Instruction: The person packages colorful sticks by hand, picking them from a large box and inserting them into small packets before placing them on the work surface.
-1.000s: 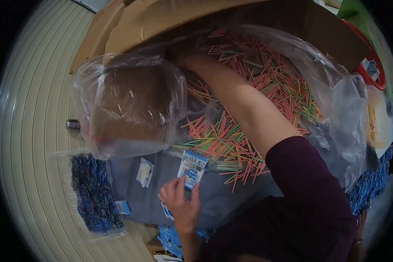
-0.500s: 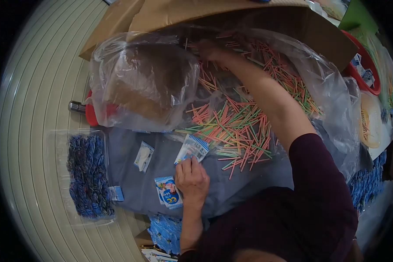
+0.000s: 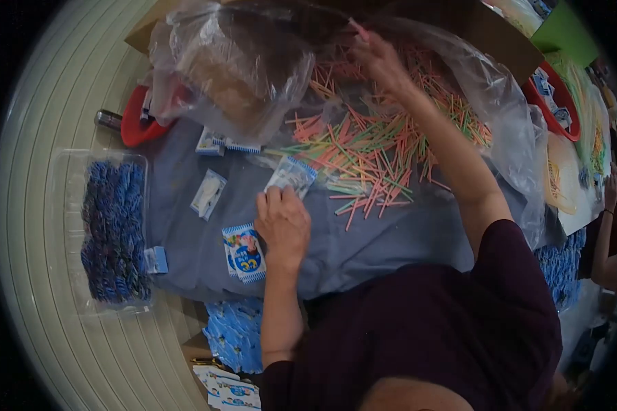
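My left hand [image 3: 283, 226] is closed, its fingertips pinching the lower edge of a small clear-and-blue packet [image 3: 293, 175] on the grey cloth. Over the far part of a heap of thin pink, green and orange sticks [image 3: 384, 171], my right hand [image 3: 380, 63] is raised, a short pink bundle of sticks [image 3: 358, 29] poking out of its closed fingers. Left of my left hand lie printed blue-and-white packets [image 3: 244, 252], overlapping, and a small white packet [image 3: 208, 194].
A clear plastic bag [image 3: 233, 75] lies around the heap, beside a cardboard box [image 3: 487, 41]. Red baskets [image 3: 134, 120] [image 3: 574, 113] stand at both sides. At left, a clear tray [image 3: 65, 226] holds rows of blue packets. Another person's arm [image 3: 605, 240] shows at right.
My right hand has come out from deep in the box, moving right with pink sticks in it. My left hand stays at the packet. The whole view has shifted.
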A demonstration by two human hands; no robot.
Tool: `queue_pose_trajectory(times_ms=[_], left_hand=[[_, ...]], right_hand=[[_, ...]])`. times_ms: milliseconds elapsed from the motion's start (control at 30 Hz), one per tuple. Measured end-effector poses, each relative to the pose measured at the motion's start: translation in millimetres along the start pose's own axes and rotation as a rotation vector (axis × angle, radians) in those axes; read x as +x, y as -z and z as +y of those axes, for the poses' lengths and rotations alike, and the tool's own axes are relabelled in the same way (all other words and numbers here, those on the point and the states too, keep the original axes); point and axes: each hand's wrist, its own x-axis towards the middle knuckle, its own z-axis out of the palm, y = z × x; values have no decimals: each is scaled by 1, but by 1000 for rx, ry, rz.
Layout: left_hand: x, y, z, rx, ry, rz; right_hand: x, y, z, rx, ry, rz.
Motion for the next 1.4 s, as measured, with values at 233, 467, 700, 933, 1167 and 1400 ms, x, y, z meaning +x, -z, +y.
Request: queue_pose_trajectory(times_ms=[233, 467, 700, 933, 1167, 1400], left_hand=[[-11, -14, -14, -39, -123, 117], [-10, 5, -23, -210, -105, 41], [4, 4, -17, -603, 113, 137], [34, -29, 31, -1092, 115, 77], [44, -33, 46, -1147, 134, -26], [40, -49, 49, -1267, 97, 51]], right_hand=[[-73, 23, 51, 153, 198, -7], [-79, 31, 37, -292, 40, -332], [-81, 39, 19, -13, -198, -105], [-80, 17, -58, 1264, -201, -332], [-89, -8, -90, 688, -53, -334], [-101, -14, -78, 155, -146, -497]])
